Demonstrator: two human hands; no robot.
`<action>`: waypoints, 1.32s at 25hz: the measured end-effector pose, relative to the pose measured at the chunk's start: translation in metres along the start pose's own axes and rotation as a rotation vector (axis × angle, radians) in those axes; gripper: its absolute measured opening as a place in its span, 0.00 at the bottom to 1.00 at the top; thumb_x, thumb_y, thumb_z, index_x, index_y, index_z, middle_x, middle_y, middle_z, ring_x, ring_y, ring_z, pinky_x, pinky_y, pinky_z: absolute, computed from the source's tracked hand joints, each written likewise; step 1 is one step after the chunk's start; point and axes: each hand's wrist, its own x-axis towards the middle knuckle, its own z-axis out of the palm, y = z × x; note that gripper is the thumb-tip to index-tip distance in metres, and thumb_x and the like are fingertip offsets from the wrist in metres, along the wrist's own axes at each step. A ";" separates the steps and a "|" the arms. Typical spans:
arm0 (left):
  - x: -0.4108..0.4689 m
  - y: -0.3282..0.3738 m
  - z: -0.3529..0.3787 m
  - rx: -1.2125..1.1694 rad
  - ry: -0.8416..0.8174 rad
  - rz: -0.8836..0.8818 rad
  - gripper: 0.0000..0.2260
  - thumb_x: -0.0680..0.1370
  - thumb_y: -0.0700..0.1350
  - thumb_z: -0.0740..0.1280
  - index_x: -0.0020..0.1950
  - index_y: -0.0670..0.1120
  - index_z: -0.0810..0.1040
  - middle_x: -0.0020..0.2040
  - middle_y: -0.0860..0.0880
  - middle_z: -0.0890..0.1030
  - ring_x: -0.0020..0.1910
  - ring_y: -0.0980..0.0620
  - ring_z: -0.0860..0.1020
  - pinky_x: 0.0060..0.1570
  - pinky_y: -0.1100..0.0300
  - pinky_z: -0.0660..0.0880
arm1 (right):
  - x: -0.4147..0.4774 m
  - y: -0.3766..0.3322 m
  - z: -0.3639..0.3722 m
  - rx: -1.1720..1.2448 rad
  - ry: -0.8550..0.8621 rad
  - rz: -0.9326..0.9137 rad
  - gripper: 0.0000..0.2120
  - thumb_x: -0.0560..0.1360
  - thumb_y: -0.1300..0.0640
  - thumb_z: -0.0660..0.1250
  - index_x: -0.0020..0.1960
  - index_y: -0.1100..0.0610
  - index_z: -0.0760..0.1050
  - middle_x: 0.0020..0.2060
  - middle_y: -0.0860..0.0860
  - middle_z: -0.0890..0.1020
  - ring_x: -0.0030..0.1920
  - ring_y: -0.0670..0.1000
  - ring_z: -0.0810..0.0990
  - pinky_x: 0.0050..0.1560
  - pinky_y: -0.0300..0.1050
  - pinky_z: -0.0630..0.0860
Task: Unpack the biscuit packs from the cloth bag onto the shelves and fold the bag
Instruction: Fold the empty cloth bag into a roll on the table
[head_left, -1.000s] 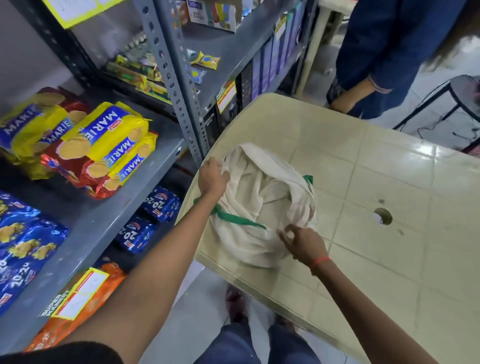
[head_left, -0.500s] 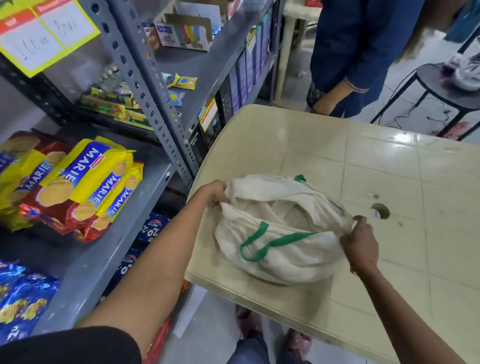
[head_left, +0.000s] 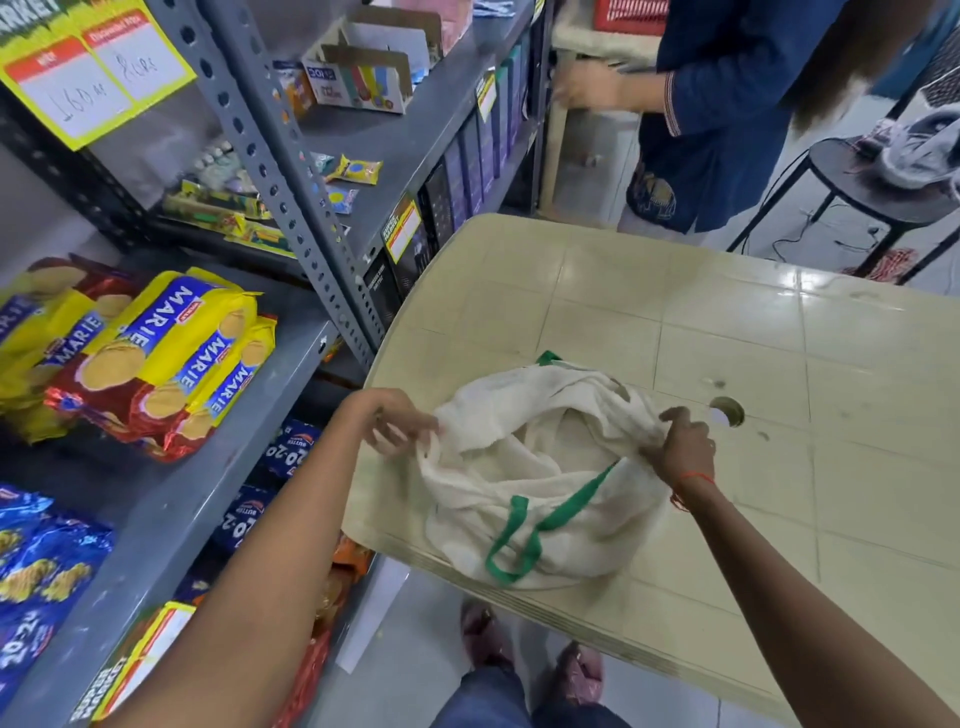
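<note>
A cream cloth bag (head_left: 498, 467) with green handles lies crumpled at the near left corner of the beige plastic table (head_left: 727, 338), its mouth spread wide. My left hand (head_left: 387, 421) pinches the bag's left rim. My right hand (head_left: 685, 447) grips the right rim. One green handle hangs over the table's front edge. Yellow and red Marie biscuit packs (head_left: 171, 364) lie stacked on the grey metal shelf (head_left: 156, 493) to the left. Blue biscuit packs (head_left: 36, 571) sit further down the same shelf.
Grey slotted uprights (head_left: 291, 208) of the rack stand between shelf and table. More blue packs (head_left: 291, 447) lie on a lower shelf. A person in dark blue clothing (head_left: 727, 130) stands beyond the table. A black stool (head_left: 883, 192) with cloth on it is at the far right.
Both hands have pulled the bag's rim apart, so the mouth is wider. The right hand has shifted from the bag's near side to its right edge. The camera has tilted up.
</note>
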 end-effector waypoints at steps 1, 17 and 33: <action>0.005 0.003 0.005 -0.131 0.141 0.055 0.16 0.75 0.53 0.68 0.53 0.41 0.78 0.47 0.46 0.78 0.47 0.47 0.77 0.43 0.54 0.78 | 0.001 0.001 0.000 0.070 -0.073 0.089 0.28 0.72 0.49 0.69 0.65 0.62 0.64 0.61 0.66 0.72 0.61 0.67 0.72 0.58 0.54 0.71; 0.010 0.014 0.039 -0.112 -0.017 0.034 0.07 0.73 0.43 0.71 0.40 0.45 0.74 0.30 0.48 0.72 0.22 0.55 0.67 0.24 0.65 0.65 | -0.012 0.028 -0.019 -0.057 0.051 -0.234 0.17 0.70 0.61 0.68 0.58 0.61 0.72 0.55 0.61 0.75 0.54 0.63 0.74 0.47 0.50 0.72; -0.017 -0.016 0.078 -0.686 0.252 -0.004 0.12 0.75 0.37 0.69 0.57 0.35 0.74 0.37 0.42 0.78 0.30 0.50 0.79 0.30 0.58 0.81 | 0.026 -0.009 -0.006 -0.079 -0.108 -0.062 0.17 0.78 0.54 0.58 0.61 0.65 0.72 0.59 0.65 0.77 0.60 0.64 0.75 0.56 0.50 0.72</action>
